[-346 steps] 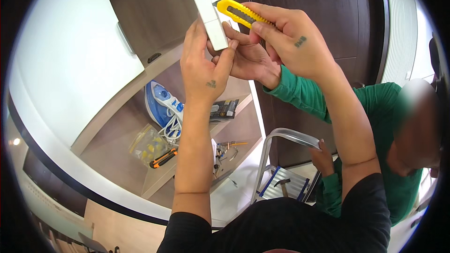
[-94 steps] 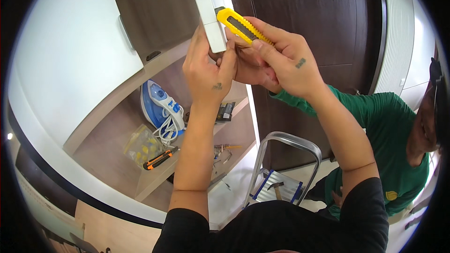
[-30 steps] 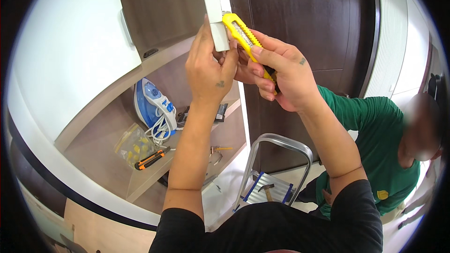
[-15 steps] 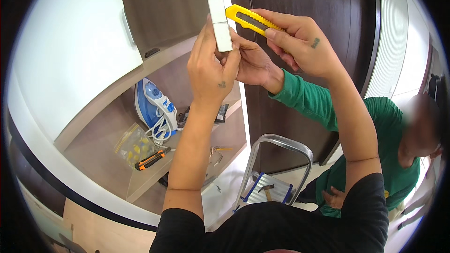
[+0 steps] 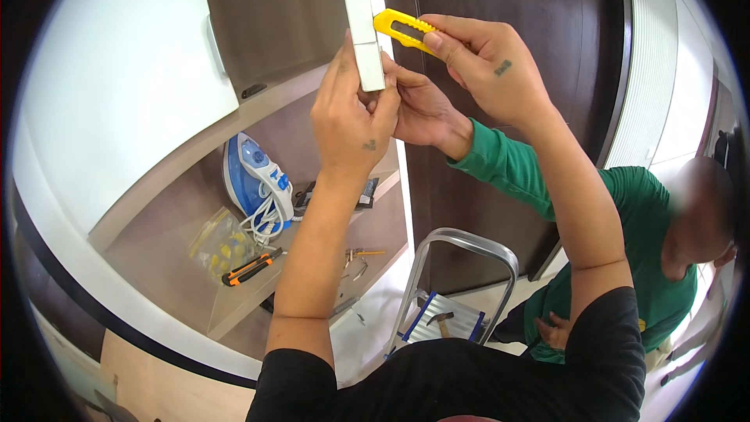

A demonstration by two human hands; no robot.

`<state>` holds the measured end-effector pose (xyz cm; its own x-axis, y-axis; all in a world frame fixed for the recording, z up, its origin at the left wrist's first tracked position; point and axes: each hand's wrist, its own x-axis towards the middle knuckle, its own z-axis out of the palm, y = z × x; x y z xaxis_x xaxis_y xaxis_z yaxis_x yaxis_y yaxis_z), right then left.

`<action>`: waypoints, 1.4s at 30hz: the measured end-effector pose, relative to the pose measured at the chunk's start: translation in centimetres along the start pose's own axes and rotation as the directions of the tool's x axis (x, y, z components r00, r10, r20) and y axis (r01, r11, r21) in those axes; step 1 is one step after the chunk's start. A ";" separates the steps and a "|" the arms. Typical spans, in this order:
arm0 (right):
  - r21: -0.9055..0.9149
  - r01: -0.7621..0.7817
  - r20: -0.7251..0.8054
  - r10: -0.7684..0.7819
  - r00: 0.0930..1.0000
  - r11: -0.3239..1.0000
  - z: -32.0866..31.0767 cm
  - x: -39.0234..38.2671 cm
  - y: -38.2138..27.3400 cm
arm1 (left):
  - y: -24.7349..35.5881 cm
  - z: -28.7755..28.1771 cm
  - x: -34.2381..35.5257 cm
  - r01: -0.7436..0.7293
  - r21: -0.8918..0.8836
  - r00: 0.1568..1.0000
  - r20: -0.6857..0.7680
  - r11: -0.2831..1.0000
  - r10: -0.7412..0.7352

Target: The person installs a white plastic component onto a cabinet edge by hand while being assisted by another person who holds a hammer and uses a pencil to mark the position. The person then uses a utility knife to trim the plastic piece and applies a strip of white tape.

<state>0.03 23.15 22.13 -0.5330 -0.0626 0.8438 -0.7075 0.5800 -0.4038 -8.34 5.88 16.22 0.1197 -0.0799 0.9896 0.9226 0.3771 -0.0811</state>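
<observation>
My left hand (image 5: 346, 121) is closed round the lower end of a narrow white strip (image 5: 361, 0), which stands upright with a seam across it near the bottom. My right hand (image 5: 494, 70) grips a yellow utility knife (image 5: 392, 22), its front end against the strip's right side just above the seam; the blade is hidden. A co-worker's hand (image 5: 426, 113), in a green sleeve, reaches in behind my left hand at the strip's lower end, its fingers partly hidden.
Cabinet shelves (image 5: 164, 266) hold an iron (image 5: 250, 166), a bag (image 5: 223, 246), an orange-black cutter (image 5: 246, 270) and small tools. A stepladder (image 5: 509, 264) bearing a hammer (image 5: 442, 324) stands before a dark door (image 5: 500, 0). The co-worker (image 5: 648, 297) stands at right. A white cabinet door (image 5: 117, 86) is at left.
Since a second ago my right hand has risen, turning the knife from steep to flatter and uncovering more of the co-worker's hand. The co-worker's lower hand has left the ladder rail it held earliest.
</observation>
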 end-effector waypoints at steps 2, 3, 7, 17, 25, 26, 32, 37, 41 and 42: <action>0.055 -0.004 0.033 0.002 0.999 0.998 0.3 0.3 0.0 | -0.1 -0.5 0.0 0.011 -0.004 1.000 0.003 1.000 -0.011; 0.079 -0.037 0.038 0.034 0.999 0.996 0.4 0.3 -0.2 | -0.2 -0.6 -0.1 0.016 -0.018 1.000 0.003 1.000 -0.016; 0.125 -0.137 0.064 0.129 0.990 0.983 0.5 0.2 -1.7 | -0.5 -1.0 -0.1 0.006 -0.020 1.000 -0.009 1.000 -0.006; 0.080 -0.102 -0.004 0.103 0.995 0.992 2.3 0.2 -2.8 | -0.3 -2.1 0.5 0.029 -0.064 0.999 -0.035 0.998 -0.031; -0.296 -0.080 -0.262 0.000 0.965 0.952 0.1 -4.1 0.3 | -1.3 1.3 -2.3 0.026 -0.214 0.993 -0.104 0.976 -0.049; -0.204 0.025 -0.280 -0.083 0.956 0.979 0.7 -5.9 -1.1 | -1.1 0.5 -1.8 0.030 -0.159 0.987 -0.149 0.987 -0.054; 0.345 -0.081 -0.085 0.117 0.990 0.935 6.1 -18.5 2.8 | -2.3 -3.8 -3.5 -0.013 -0.097 0.982 -0.187 0.995 -0.005; 0.220 -0.718 0.413 0.604 0.682 0.661 13.5 -25.1 8.7 | -2.7 -18.9 -9.6 0.340 0.184 0.887 0.263 0.922 -0.379; 0.211 -0.472 0.536 0.303 0.788 0.856 22.3 -21.6 10.0 | -3.7 -32.2 -16.5 0.213 0.723 0.500 0.497 0.657 -0.709; 0.146 -0.298 0.517 0.184 0.836 0.943 23.7 -20.4 10.0 | -3.9 -32.8 -17.7 0.142 0.745 0.503 0.513 0.652 -0.696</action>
<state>-7.15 10.97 -7.52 -0.8159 -0.3657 0.4478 -0.5760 0.4473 -0.6842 -2.07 -24.44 -4.85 -0.7696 0.1706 0.6153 0.3451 0.9219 0.1761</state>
